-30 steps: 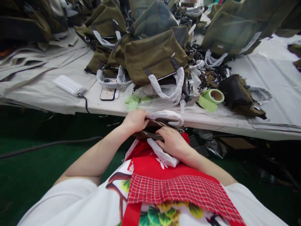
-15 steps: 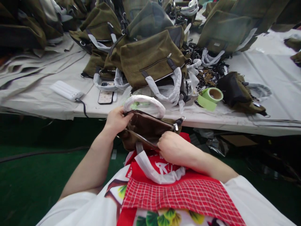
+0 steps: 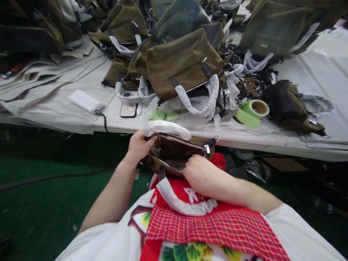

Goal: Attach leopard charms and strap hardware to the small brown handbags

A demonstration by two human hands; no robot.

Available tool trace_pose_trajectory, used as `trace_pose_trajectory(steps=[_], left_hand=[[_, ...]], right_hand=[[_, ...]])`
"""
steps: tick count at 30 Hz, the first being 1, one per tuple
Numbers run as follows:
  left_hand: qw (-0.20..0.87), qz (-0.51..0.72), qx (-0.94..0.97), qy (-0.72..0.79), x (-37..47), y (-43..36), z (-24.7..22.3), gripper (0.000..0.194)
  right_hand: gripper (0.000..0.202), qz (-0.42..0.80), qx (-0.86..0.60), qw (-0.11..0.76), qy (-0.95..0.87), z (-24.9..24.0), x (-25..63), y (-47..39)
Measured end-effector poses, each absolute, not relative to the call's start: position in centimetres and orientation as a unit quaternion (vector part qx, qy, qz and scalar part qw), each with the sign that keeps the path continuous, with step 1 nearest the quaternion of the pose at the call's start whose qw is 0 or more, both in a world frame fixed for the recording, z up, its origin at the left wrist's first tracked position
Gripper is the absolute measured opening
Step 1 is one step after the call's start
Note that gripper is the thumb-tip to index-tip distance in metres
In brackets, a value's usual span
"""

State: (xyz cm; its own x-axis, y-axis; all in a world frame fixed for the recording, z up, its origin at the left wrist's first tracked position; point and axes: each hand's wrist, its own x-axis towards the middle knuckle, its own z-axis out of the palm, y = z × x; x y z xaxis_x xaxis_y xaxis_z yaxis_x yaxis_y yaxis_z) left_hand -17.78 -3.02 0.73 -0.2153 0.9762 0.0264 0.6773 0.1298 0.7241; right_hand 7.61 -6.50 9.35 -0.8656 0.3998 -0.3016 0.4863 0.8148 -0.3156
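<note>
An olive bag point(image 3: 175, 154) with a brown lining is unzipped in my lap, against the table edge. Its two handles are wrapped in white; one arches over the far rim and the other hangs over my red apron point(image 3: 217, 224). My left hand point(image 3: 140, 145) grips the bag's left end, thumb at the opening's rim. At the near rim, right of centre, my right hand point(image 3: 197, 172) is closed on the zipped edge, its fingertips partly hidden. The zipper pull shows at the right end.
On the white table point(image 3: 108, 125) lie a power bank point(image 3: 85, 102) with a cable, a phone point(image 3: 128, 108), green tape point(image 3: 254, 111), and several olive bags point(image 3: 185, 65) with wrapped handles. Black straps and chains point(image 3: 247, 87) are heaped at the right. A small bag point(image 3: 290, 105) lies near the right edge.
The view has shifted, so the table's things appear further right. The far handle sits lower against the rim, and the bag's opening looks slightly wider. Both hands keep their places on the bag.
</note>
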Motion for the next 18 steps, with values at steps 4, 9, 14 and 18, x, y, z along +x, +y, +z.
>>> trace_pose_trajectory(steps=[4, 9, 14, 18], left_hand=[[0.226, 0.281, 0.643, 0.676, -17.4, -2.9, 1.8, 0.025], [0.176, 0.156, 0.764, 0.601, -14.8, -3.1, 4.7, 0.018], [0.134, 0.085, 0.812, 0.561, -11.5, -2.8, 5.9, 0.021], [0.132, 0.044, 0.824, 0.549, -9.1, -2.3, 5.8, 0.019]], right_hand=[[0.024, -0.198, 0.23, 0.112, 0.946, 8.8, 7.6, -6.5], [0.024, -0.184, 0.234, 0.161, 0.941, 7.9, 7.6, -6.4], [0.026, -0.203, 0.274, 0.214, 0.915, 7.2, 8.0, -6.2], [0.025, -0.223, 0.333, 0.235, 0.885, 6.6, 9.0, -5.9]])
